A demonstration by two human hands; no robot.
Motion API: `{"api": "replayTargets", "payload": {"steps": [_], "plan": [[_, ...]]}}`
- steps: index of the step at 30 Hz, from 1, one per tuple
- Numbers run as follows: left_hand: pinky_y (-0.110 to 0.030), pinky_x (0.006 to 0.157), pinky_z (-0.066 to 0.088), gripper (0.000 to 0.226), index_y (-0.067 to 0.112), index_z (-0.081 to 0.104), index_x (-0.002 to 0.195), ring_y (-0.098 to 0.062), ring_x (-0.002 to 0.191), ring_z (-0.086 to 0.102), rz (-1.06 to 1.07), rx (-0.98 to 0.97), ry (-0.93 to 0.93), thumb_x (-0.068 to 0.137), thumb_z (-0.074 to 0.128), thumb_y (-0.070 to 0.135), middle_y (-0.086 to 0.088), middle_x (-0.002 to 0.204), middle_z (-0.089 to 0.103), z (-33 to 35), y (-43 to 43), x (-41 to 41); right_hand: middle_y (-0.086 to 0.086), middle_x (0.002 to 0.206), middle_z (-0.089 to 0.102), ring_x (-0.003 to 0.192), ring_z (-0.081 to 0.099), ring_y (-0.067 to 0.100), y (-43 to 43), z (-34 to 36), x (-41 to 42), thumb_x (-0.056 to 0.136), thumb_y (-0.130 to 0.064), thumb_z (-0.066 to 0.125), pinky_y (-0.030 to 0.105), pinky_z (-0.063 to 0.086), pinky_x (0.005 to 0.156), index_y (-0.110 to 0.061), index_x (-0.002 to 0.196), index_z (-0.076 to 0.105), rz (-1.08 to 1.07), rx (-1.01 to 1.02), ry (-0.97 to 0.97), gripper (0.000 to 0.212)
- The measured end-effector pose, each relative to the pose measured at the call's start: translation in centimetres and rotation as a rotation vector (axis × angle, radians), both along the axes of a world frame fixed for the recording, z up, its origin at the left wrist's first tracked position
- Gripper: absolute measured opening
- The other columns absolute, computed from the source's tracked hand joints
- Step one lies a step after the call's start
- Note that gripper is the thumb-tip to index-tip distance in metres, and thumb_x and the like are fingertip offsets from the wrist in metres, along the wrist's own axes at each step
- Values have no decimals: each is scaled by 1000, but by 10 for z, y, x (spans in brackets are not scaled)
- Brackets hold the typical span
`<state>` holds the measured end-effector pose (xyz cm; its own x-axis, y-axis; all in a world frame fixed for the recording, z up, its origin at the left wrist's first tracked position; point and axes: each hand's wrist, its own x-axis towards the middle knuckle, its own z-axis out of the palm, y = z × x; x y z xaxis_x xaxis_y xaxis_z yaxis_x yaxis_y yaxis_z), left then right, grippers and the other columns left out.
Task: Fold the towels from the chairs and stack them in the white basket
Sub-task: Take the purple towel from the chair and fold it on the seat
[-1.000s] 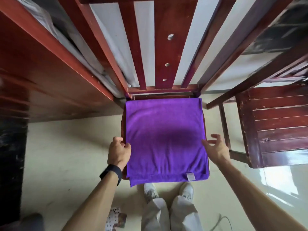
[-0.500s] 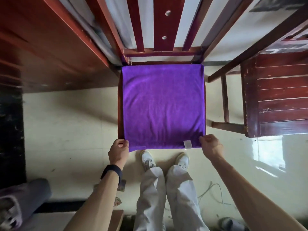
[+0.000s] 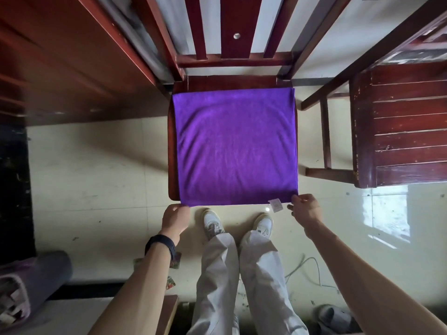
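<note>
**Purple towel pinched at both near corners on a chair seat**

Curled fingers of the left hand (image 3: 175,218) grip the near left corner of the towel (image 3: 234,146), and a dark wristband (image 3: 160,245) sits on that wrist. The right hand (image 3: 306,209) pinches the near right corner between thumb and fingers, just beside a small white label (image 3: 275,204) that hangs from the towel's front hem. Both arms reach forward from the bottom of the view.

Between the hands, the towel lies spread in a near square over the seat of a red-brown wooden chair (image 3: 170,153). Shallow wrinkles run across the cloth. Its front edge hangs at the front of the seat, and a strip of bare wood shows behind its far edge, below the slatted back.

Under the towel's front edge stand two white shoes (image 3: 212,223) and pale trouser legs. A second wooden chair (image 3: 406,126) stands to the right, apart from the first. On the pale tiled floor (image 3: 96,177) lie a rolled grey mat (image 3: 31,281) at lower left, a thin cable (image 3: 312,269) at lower right, and a grey slipper (image 3: 333,317) near the bottom edge.
</note>
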<state>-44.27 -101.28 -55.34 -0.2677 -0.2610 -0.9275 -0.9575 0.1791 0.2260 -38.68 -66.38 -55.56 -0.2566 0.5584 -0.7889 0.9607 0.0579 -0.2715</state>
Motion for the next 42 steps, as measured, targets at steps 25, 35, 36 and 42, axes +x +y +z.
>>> {"api": "replayTargets", "payload": {"steps": [25,35,36,42], "plan": [[-22,42,49,14,21,52,106,-20,53,72,59,-52,253,96,59,15,-14,109,69,68,23,-64,9,80,62,54,64,19,-5,62,-64,99,-17,53,29,56,49,-6,103,51,-211,-125,195,12],[-26,52,58,13,7,55,84,-21,51,68,499,322,167,94,48,10,-11,72,64,158,33,-152,6,60,62,49,63,11,17,135,-148,91,3,58,20,52,48,-4,77,57,-245,-208,330,15],[-25,52,58,14,6,54,81,-20,51,68,522,335,152,93,48,9,-11,72,61,159,30,-153,9,67,59,56,63,16,22,133,-144,91,3,58,23,55,53,-4,75,55,-248,-221,308,18],[-21,51,56,11,5,55,79,-17,62,60,413,283,-14,90,53,5,-10,73,60,129,18,-125,19,84,57,67,61,22,31,97,-97,91,11,56,27,59,57,4,83,58,-304,-292,168,11]]}}
